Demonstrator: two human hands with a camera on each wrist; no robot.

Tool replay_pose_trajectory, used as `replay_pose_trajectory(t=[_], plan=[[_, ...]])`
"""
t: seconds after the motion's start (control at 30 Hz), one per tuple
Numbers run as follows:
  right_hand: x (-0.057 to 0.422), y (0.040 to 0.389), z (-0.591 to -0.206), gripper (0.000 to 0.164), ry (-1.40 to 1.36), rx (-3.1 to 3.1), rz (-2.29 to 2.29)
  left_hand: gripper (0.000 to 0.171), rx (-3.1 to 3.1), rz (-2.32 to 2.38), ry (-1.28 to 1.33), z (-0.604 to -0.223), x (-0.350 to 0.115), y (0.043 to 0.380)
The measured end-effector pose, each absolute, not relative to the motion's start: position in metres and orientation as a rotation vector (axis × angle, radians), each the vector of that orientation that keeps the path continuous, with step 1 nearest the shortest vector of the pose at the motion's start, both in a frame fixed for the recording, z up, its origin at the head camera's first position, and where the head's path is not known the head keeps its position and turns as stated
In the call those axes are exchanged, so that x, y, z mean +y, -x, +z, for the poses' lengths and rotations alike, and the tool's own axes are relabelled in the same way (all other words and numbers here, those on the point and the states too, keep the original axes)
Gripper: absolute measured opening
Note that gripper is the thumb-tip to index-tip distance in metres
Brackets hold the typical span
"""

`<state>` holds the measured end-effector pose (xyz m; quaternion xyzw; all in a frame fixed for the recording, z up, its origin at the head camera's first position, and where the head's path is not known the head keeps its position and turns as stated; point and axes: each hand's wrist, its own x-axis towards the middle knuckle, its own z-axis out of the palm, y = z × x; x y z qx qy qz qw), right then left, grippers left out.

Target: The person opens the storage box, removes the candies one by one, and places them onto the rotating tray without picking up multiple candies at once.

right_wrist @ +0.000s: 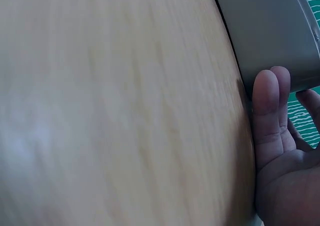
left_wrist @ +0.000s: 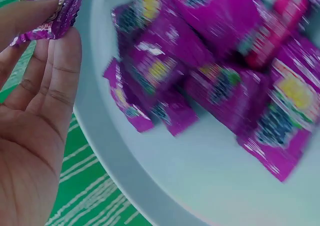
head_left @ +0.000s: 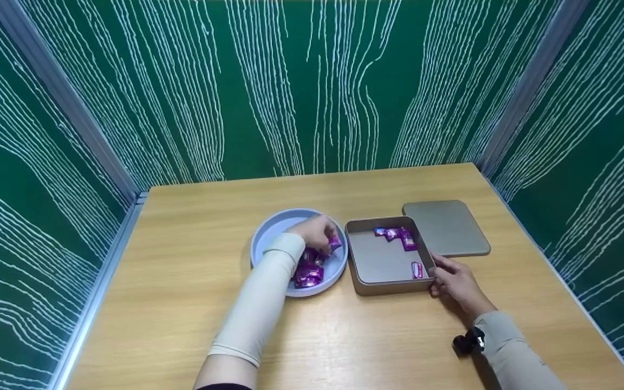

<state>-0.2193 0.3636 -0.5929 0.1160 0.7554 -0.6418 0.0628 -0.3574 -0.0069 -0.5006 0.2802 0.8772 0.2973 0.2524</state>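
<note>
My left hand [head_left: 316, 232] is over the round pale blue tray [head_left: 262, 238]. Between thumb and fingers it pinches a purple candy packet [left_wrist: 62, 16], raised at the tray's edge. More candy packets [left_wrist: 220, 91], purple with grape pictures, lie piled in the tray. To the right stands a square metal tin box [head_left: 377, 265] without its lid. Several packets [head_left: 408, 239] lie along its far side, and a small pink and white one [head_left: 417, 270] near its front right corner. My right hand [head_left: 455, 281] holds that corner from outside, fingers [right_wrist: 266, 93] against the wall.
The flat tin lid [head_left: 444, 227] lies on the wooden table [head_left: 193, 260] behind and right of the box. Tray and tin box stand close side by side. Green walls with white lines [head_left: 301, 108] enclose the table at the back and sides.
</note>
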Motion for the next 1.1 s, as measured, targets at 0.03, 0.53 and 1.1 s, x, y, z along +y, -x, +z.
replay_pose_trajectory(t=[0.03, 0.53, 1.1], plan=[[0.364, 0.219, -0.592, 0.063, -0.359, 2.283, -1.933, 0.022, 2.381, 0.807, -0.761, -0.502, -0.009, 0.358], [0.365, 0.220, -0.595, 0.062, -0.356, 2.283, -1.943, 0.033, 2.416, 0.731, -0.718, -0.513, -0.024, 0.359], [0.366, 0.221, -0.594, 0.064, -0.361, 2.267, -1.955, 0.045, 2.537, 0.670, -0.731, -0.513, -0.012, 0.363]])
